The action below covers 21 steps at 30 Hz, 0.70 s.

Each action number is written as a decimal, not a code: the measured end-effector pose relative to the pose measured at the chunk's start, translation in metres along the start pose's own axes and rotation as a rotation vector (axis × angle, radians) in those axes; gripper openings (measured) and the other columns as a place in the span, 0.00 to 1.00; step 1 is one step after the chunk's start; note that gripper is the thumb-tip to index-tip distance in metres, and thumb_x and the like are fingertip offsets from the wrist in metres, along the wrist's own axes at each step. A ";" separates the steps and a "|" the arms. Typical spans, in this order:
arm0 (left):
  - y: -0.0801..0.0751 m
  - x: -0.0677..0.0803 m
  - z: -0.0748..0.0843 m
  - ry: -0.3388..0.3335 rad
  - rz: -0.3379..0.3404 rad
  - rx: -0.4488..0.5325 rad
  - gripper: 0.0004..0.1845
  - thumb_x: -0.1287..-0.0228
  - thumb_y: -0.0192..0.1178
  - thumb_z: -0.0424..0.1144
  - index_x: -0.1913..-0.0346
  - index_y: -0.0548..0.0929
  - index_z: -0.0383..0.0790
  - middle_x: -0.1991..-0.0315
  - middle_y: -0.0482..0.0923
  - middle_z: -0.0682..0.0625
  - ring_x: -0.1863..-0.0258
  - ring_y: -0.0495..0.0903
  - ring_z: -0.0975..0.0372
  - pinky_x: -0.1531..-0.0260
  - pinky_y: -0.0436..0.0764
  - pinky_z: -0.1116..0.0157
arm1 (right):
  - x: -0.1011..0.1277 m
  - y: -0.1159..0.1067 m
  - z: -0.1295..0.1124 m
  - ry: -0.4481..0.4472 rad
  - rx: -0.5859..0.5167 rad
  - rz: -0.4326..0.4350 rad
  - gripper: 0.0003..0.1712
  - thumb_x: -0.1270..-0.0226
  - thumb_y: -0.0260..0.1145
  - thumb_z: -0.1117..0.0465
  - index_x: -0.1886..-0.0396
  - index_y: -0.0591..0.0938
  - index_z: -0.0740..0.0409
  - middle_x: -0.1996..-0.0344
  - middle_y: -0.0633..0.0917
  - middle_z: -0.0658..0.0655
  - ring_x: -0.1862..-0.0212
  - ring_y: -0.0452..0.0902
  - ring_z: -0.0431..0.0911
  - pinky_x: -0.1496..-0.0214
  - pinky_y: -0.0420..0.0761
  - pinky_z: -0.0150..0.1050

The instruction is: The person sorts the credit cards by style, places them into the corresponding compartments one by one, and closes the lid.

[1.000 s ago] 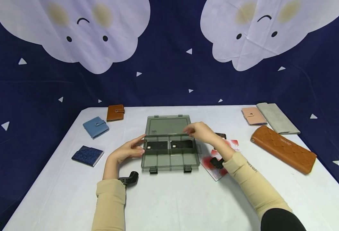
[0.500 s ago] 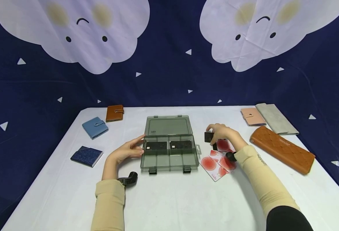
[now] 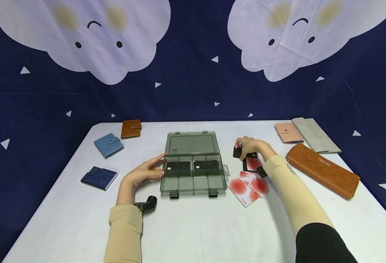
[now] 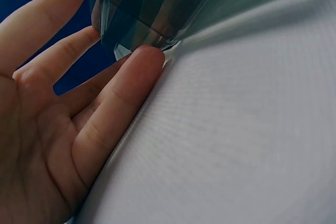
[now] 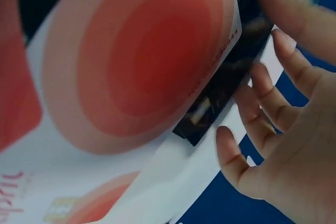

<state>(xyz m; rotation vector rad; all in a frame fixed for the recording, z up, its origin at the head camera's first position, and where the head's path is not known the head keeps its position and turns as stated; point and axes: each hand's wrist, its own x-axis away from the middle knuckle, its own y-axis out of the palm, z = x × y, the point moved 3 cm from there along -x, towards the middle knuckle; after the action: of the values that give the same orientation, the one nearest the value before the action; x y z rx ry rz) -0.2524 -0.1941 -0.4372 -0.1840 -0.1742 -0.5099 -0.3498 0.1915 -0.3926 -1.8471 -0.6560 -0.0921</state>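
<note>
A translucent grey-green compartment box (image 3: pixel 193 185) lies with its lid (image 3: pixel 192 142) folded back. Two black chip cards (image 3: pixel 178 166) lie side by side in its rear compartments. My left hand (image 3: pixel 143 171) touches the box's left side; in the left wrist view its thumb (image 4: pixel 123 90) rests at a box corner. To the right of the box, my right hand (image 3: pixel 253 147) pinches a black card (image 3: pixel 237 152) between thumb and fingers. That card tilts above several white-and-red cards (image 3: pixel 238 186) and another dark-edged card (image 3: pixel 244 166), partly covered.
On the left lie a navy card holder (image 3: pixel 99 178), a blue wallet (image 3: pixel 109 144) and a brown wallet (image 3: pixel 131 129). A pink wallet (image 3: pixel 289 132), a grey wallet (image 3: pixel 316 134) and a long tan wallet (image 3: pixel 322 170) lie on the right of the white table (image 3: pixel 193 230).
My right hand has moved from over the box rightward to the loose cards. It has taken hold of a black card and tilted it up. My left hand stays at the box.
</note>
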 end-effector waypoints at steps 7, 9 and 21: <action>0.000 0.000 0.001 0.002 0.006 -0.018 0.44 0.42 0.62 0.34 0.27 0.49 0.46 0.29 0.45 0.34 0.58 0.74 0.63 0.57 0.77 0.68 | -0.002 -0.001 0.005 -0.011 -0.118 0.026 0.32 0.57 0.72 0.69 0.51 0.68 0.61 0.61 0.73 0.63 0.60 0.68 0.53 0.59 0.70 0.41; 0.000 0.000 0.000 0.002 0.005 -0.022 0.44 0.42 0.62 0.34 0.27 0.49 0.46 0.29 0.45 0.34 0.58 0.74 0.63 0.57 0.77 0.68 | -0.002 -0.001 0.007 -0.025 -0.164 0.042 0.31 0.54 0.71 0.69 0.49 0.68 0.63 0.59 0.72 0.65 0.60 0.67 0.53 0.63 0.71 0.41; -0.001 -0.001 -0.001 -0.003 0.001 0.005 0.44 0.42 0.62 0.34 0.27 0.49 0.46 0.29 0.45 0.35 0.58 0.73 0.64 0.57 0.77 0.69 | -0.001 -0.011 0.006 -0.172 -0.335 0.257 0.13 0.40 0.61 0.71 0.54 0.74 0.70 0.63 0.77 0.65 0.62 0.71 0.52 0.63 0.71 0.40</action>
<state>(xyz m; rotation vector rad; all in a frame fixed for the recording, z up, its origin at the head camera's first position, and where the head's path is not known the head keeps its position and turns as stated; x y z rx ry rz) -0.2533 -0.1946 -0.4377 -0.1802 -0.1780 -0.5079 -0.3574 0.1995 -0.3856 -2.2668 -0.5380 0.1350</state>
